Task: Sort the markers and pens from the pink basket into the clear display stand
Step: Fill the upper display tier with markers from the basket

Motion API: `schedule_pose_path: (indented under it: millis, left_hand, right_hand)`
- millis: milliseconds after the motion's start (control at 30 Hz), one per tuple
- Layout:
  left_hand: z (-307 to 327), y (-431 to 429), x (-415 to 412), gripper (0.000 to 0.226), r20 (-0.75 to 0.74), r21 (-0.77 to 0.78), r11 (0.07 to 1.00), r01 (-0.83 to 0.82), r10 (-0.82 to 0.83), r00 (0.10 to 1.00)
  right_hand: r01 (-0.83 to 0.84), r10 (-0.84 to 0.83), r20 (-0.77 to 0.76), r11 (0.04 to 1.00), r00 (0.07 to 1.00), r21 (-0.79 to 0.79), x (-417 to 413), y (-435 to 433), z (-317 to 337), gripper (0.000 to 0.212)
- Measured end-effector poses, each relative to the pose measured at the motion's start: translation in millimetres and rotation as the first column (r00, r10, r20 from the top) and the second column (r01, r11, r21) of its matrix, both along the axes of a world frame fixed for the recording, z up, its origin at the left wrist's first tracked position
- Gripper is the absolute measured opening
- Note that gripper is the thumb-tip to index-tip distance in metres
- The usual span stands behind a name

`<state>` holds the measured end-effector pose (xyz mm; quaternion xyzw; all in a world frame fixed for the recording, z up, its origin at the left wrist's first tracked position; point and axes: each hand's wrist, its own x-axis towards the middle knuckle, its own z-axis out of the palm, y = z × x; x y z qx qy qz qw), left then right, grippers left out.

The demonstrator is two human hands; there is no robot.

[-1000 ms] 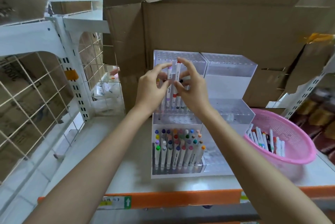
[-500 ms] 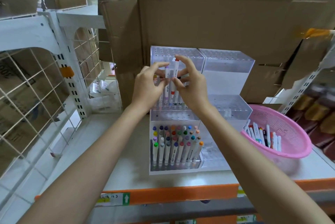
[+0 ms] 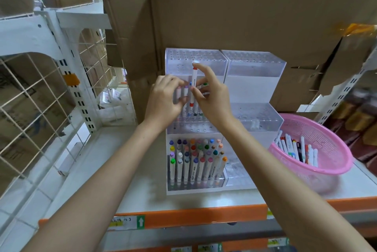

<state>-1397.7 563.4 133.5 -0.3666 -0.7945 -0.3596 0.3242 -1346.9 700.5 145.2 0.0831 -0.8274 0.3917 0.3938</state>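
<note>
Our right grip [image 3: 212, 98] pinches a red-capped marker [image 3: 193, 80] upright by the clear stand [image 3: 255, 68]. Our left grip [image 3: 163, 100] holds a bunch of markers [image 3: 185, 91].

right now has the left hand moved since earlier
Yes. The left hand has dropped: its fingertips, earlier level with the clear display stand's top box, are now below it.

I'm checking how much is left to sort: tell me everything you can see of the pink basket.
The pink basket is round, perforated plastic with a smooth rim. It sits upright on the white shelf, right of the clear display stand. Mostly white markers lie loose inside.
</note>
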Motion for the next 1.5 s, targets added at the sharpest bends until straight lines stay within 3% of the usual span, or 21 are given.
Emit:
schedule_pose_path:
  millis: [667,1300,1500]
  left_hand:
    - [0,-8,5,0.031,-0.091,-0.131,0.991,-0.026,0.014,0.996]
    - [-1,-6,8,0.036,-0.069,-0.109,0.994,-0.030,0.022,0.997]
    - [-1,-6,10,0.038,-0.055,-0.102,0.994,-0.037,0.032,0.998]
  right_hand:
    - [-0.017,0.003,0.105,0.991,0.994,0.134,-1,5,7,0.042]
    - [-0.030,-0.002,0.134,0.970,0.991,0.240,2,8,-6,0.040]
    - [0.040,-0.064,0.100,0.973,0.993,0.226,4,10,-9,0.020]
